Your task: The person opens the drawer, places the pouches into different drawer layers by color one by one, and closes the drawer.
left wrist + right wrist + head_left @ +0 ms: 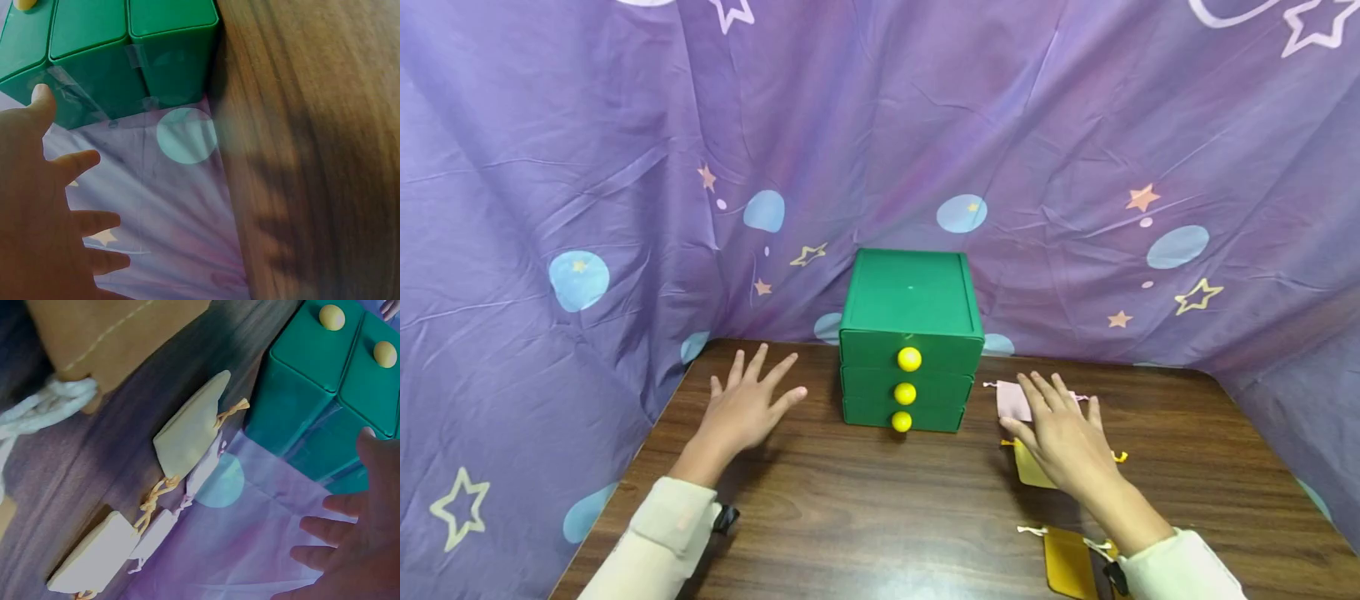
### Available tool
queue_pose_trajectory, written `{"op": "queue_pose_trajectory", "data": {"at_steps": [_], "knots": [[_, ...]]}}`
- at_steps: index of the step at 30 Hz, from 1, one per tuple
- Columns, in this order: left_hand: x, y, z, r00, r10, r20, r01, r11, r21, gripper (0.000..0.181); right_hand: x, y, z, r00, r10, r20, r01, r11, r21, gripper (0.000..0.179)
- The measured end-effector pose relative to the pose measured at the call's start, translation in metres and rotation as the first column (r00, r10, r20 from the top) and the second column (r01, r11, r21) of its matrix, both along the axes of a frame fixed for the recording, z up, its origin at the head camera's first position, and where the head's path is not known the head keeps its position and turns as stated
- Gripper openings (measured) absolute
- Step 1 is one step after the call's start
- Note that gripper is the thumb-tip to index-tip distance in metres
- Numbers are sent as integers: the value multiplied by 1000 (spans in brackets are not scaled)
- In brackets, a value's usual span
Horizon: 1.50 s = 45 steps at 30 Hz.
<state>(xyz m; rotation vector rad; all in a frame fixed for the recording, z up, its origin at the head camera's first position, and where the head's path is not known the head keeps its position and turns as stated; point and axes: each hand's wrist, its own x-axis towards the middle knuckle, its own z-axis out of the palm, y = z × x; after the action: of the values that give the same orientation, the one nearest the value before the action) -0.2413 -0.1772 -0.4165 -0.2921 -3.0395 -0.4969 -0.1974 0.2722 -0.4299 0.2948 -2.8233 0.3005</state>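
Observation:
A green three-drawer cabinet (912, 292) stands at the back of the table, its drawers closed, each with a round yellow knob (909, 359). My left hand (737, 417) hovers left of it, palm down with fingers spread, holding nothing. To the right of the cabinet, my right hand (1067, 437) is likewise spread and empty. It overlaps a pink drawstring pouch (1013, 402) and a yellow drawstring pouch (1032, 468) in the head view, hiding part of both. Nearer the front, a mustard-brown pouch (1069, 567) with white cords lies below my right forearm.
More pouches show in the right wrist view: a pale yellow pouch (97, 556) and a second pink pouch (153, 536) lie beside the others. A purple curtain (880, 125) with stars hangs behind and on both sides of the brown wooden table (850, 517).

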Motion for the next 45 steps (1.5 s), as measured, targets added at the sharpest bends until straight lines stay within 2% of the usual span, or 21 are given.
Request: {"op": "queue_pose_trajectory", "data": {"at_steps": [16,33,45], "knots": [[-4,7,8,1000,-11,-16,12,1000,7,79,0,-13,1,998,44,-37,-43,999,13,71],[-11,20,17,998,-38,-39,39,999,18,74,1,-27,8,997,71,-15,-71,997,7,71],[-17,30,28,996,-62,-59,64,997,30,73,1,-37,10,996,92,-19,-92,996,12,72]]}}
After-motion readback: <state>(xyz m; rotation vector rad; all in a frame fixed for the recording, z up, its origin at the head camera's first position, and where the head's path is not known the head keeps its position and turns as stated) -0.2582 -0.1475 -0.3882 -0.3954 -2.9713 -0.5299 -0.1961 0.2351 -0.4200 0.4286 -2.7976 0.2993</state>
